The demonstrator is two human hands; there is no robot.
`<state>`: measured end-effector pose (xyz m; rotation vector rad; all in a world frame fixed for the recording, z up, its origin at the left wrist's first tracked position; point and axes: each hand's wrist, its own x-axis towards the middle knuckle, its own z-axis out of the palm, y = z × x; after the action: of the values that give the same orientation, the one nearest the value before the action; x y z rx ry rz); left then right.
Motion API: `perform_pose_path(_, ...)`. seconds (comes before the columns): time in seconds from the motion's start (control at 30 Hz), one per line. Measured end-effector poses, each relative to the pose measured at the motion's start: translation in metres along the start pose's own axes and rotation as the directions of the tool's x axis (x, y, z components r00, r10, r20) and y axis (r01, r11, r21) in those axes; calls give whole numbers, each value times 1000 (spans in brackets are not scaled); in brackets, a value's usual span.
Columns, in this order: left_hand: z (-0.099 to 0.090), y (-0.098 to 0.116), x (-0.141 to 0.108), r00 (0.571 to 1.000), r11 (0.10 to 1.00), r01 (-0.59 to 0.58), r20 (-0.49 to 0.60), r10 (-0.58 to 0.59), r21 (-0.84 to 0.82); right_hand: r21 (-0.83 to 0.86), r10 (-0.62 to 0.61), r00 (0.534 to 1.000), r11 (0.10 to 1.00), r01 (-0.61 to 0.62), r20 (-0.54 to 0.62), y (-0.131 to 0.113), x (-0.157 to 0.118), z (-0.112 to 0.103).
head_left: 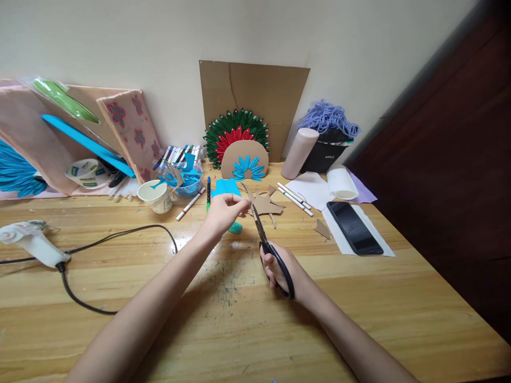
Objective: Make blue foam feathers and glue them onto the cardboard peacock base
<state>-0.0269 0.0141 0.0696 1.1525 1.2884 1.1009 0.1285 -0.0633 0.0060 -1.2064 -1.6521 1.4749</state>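
My right hand (281, 266) is closed round the handles of black scissors (261, 229), whose blades point up and away, close to my left fingertips. With thumb and fingers pinched together, my left hand (227, 210) is over the middle of the table; what it pinches is too small or hidden to make out. Behind my hands lie cut cardboard scraps (263, 204) and a blue piece (226, 187). A green object (235, 228) sits just below my left fingers. Farther back stands a rounded cardboard piece (227, 158) bearing blue folded petals (249, 166).
A glue gun (34, 242) with a black cable lies at left. Near it are a paper cup (155, 197) and a tub of blue scraps (189, 183). A phone (354, 227), markers (295, 198) and a pink bottle (299, 154) are at right. Cardboard (255, 90) leans on the wall.
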Motion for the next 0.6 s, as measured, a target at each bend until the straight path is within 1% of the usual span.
perform_pose_path(0.17,0,1,-1,1000,1000,-4,-1,4,3,52,54,998,997,-52,-40,-2,-1,3)
perform_pose_path(0.3,0,1,-1,1000,1000,-5,4,5,9,16,100,993,995,-100,-64,-4,-3,3)
perform_pose_path(0.4,0,2,-1,1000,1000,13,3,-13,2,32,123,990,992,-121,-64,-5,-4,4)
perform_pose_path(0.43,0,2,-1,1000,1000,19,6,-19,-7,37,110,992,993,-108,-61,-5,-4,4)
perform_pose_path(0.57,1,4,-5,998,999,19,54,-17,-30,4,-4,999,1000,4,-40,-3,-3,5)
perform_pose_path(0.6,1,4,-5,998,999,18,67,-16,-28,-4,-13,999,1000,13,-33,-2,-3,4)
